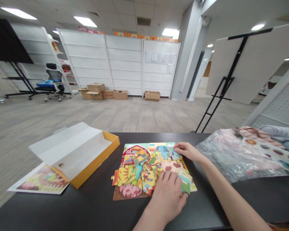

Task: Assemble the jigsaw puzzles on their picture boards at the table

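A brightly coloured picture board [118, 195] lies on the black table, with a heap of loose jigsaw puzzle pieces [135, 171] over its left and middle. My left hand [167, 189] is palm down at the heap's lower right, fingers bent, with a green-and-blue puzzle piece [186, 188] by the thumb and index finger. The palm hides whatever lies under it. At the board's upper right, my right hand [188, 150] has its thumb and index finger on the edge of a blue elephant puzzle piece [165, 152]. Pink-spotted pieces [172, 166] lie between both hands.
An open yellow-and-white box [93, 162] stands at the left, partly over a printed picture sheet [44, 181]. Clear plastic bags of soft goods [231, 157] and a sticker-like sheet [267, 150] occupy the right. Beyond the table are cartons [96, 91] and a board stand [221, 86].
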The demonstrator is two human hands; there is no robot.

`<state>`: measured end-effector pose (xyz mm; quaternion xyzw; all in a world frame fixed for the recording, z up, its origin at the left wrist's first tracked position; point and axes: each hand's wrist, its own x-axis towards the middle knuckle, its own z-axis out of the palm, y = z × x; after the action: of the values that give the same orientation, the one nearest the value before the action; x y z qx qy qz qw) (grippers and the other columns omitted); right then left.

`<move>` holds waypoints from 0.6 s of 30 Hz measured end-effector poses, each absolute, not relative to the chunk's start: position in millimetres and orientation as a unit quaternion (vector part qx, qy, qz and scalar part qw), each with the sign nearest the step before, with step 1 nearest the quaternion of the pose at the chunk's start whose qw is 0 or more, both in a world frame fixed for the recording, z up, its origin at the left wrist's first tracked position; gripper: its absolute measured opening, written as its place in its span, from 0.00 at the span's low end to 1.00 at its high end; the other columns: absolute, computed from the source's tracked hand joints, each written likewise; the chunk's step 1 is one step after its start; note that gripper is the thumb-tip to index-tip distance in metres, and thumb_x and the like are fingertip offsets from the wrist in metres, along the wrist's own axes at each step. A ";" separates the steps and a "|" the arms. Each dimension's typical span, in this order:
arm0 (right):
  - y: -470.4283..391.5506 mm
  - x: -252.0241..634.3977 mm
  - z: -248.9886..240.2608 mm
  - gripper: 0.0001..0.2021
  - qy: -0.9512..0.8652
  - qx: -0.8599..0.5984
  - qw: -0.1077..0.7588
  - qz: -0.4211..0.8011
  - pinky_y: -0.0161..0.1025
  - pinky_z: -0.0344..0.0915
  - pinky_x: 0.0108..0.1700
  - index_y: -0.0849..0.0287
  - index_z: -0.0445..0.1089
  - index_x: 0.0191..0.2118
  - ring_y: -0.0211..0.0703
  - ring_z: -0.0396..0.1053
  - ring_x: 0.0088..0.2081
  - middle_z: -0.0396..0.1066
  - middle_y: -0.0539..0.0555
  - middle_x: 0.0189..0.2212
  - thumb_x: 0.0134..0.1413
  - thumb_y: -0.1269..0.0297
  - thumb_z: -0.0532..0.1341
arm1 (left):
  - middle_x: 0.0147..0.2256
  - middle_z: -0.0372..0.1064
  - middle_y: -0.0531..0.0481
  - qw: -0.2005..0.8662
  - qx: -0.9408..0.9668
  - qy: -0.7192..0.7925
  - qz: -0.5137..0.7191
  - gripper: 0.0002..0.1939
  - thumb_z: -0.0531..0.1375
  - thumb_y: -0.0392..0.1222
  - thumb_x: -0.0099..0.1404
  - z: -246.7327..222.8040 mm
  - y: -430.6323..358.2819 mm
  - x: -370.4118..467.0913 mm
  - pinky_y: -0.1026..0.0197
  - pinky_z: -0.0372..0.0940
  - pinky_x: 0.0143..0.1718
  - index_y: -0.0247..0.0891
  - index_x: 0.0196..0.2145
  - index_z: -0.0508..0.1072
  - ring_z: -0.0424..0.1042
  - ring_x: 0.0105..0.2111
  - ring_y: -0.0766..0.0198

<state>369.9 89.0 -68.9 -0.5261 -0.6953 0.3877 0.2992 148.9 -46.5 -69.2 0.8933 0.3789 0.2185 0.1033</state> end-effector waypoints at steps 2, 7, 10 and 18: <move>90.2 367.4 -70.9 0.21 -0.710 -0.530 0.292 0.359 0.39 0.66 0.36 0.62 0.73 0.39 0.42 0.70 0.31 0.76 0.54 0.31 0.52 0.47 0.64 | 0.45 0.69 0.46 0.098 0.894 0.378 0.220 0.13 0.59 0.50 0.67 -70.7 -46.2 149.1 0.47 0.62 0.56 0.39 0.43 0.68 0.66 0.48 0.52; 93.3 364.9 -74.9 0.18 -0.741 -0.558 0.268 0.260 0.37 0.62 0.30 0.61 0.76 0.40 0.39 0.65 0.27 0.76 0.54 0.30 0.50 0.51 0.65 | 0.45 0.69 0.46 0.091 0.894 0.379 0.222 0.13 0.59 0.50 0.67 -74.5 -45.6 149.9 0.46 0.62 0.56 0.39 0.42 0.68 0.67 0.48 0.51; 92.5 363.7 -75.4 0.17 -0.748 -0.581 0.237 0.216 0.37 0.60 0.30 0.60 0.76 0.40 0.39 0.63 0.25 0.75 0.52 0.28 0.50 0.52 0.65 | 0.45 0.69 0.46 0.090 0.894 0.378 0.225 0.13 0.59 0.50 0.67 -74.7 -45.3 150.1 0.46 0.61 0.56 0.39 0.43 0.68 0.67 0.49 0.51; 90.6 360.9 -77.7 0.17 -0.766 -0.585 0.228 0.139 0.38 0.60 0.32 0.60 0.76 0.38 0.40 0.64 0.27 0.72 0.54 0.33 0.49 0.51 0.66 | 0.45 0.69 0.45 0.093 0.894 0.379 0.221 0.13 0.58 0.50 0.68 -73.6 -44.7 150.5 0.46 0.62 0.56 0.39 0.42 0.68 0.67 0.48 0.51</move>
<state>360.9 90.6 -77.7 -0.5850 -0.7657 0.1387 0.2284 150.5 -44.7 -73.6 0.8940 0.3788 0.2208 0.0928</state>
